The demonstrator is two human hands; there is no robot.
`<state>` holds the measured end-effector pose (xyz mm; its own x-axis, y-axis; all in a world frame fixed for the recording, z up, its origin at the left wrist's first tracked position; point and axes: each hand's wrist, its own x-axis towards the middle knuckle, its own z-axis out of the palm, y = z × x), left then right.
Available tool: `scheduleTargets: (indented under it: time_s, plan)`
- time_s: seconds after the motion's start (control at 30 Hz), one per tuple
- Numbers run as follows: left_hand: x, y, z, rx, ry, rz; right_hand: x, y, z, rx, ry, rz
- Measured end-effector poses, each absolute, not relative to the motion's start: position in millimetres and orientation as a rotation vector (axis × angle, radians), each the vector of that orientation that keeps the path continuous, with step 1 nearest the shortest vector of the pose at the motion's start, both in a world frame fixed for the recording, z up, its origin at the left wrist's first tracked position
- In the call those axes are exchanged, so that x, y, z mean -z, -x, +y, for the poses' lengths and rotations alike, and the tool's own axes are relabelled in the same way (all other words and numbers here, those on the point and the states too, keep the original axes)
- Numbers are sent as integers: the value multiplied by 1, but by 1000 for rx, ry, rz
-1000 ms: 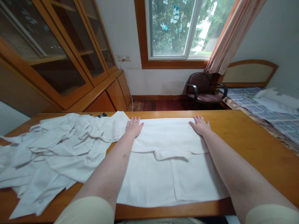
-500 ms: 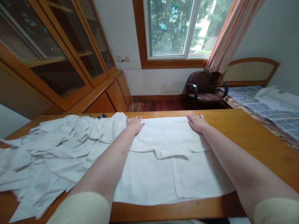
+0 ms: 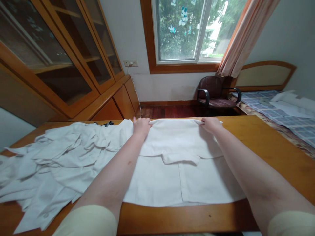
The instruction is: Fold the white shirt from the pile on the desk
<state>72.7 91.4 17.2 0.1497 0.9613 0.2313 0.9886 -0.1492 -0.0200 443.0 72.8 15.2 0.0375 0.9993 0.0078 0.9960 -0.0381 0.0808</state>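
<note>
A white garment [image 3: 177, 164] lies flat and partly folded on the wooden table [image 3: 258, 144], right in front of me. My left hand [image 3: 141, 125] is closed on its far left corner. At the far right corner my right hand [image 3: 209, 124] is closed on the cloth too. The far edge is lifted slightly off the table between the two hands. Both arms stretch out over the garment.
A heap of crumpled white garments [image 3: 56, 164] covers the table's left part. Behind the table stand a glass-door wooden cabinet [image 3: 61, 65], a dark armchair [image 3: 216, 95] under the window and a bed [image 3: 283, 114] with white cloth at the right.
Both hands went from lying flat on the garment to the far edge, where their fingers have curled round the corners and raised the edge a little.
</note>
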Motion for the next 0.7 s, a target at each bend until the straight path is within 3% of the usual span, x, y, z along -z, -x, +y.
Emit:
scheduleTargets:
  time_s: [0.37, 0.7]
  plan:
    - [-67, -48, 25, 474, 2265, -1691, -63, -452, -3, -828, -2203, 2455]
    - [-33, -23, -72, 201, 2569, -1589, -28, -456, -86, -569, -1929, 2716]
